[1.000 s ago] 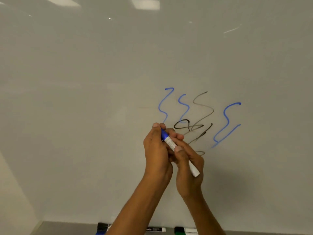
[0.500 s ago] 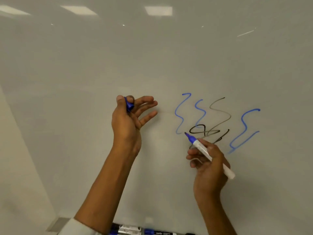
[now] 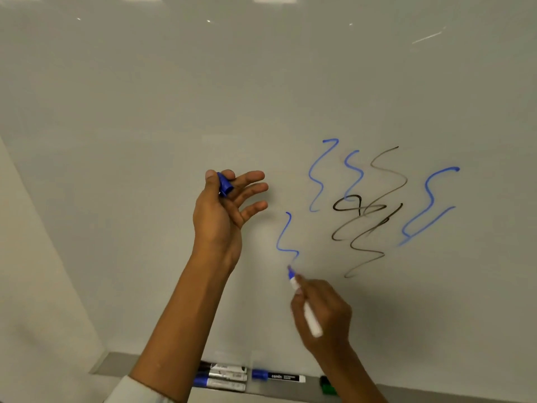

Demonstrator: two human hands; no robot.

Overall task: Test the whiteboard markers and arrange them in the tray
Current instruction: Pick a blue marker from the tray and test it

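My right hand (image 3: pixel 322 312) grips an uncapped blue whiteboard marker (image 3: pixel 309 314), its tip touching the whiteboard (image 3: pixel 145 112) at the bottom of a fresh blue squiggle (image 3: pixel 286 237). My left hand (image 3: pixel 223 210) is raised to the left of it, pinching the blue cap (image 3: pixel 225 184) between thumb and forefinger, the other fingers spread. Along the bottom runs the grey tray (image 3: pixel 116 363) with several markers: a black one (image 3: pixel 223 367), two blue ones (image 3: pixel 218 383) stacked beside it, another blue one (image 3: pixel 277 376) and a green one (image 3: pixel 328 386), partly hidden by my right forearm.
Older blue and black squiggles (image 3: pixel 377 199) cover the board to the right of the new line. The board's left edge meets a pale wall (image 3: pixel 29 286). A white sleeve (image 3: pixel 133 392) shows at my left wrist's lower end.
My left hand pulled the cap off the marker and moved away left. My right hand moved left and down, drawing a new blue squiggle on the board. The view shifted toward the tray.
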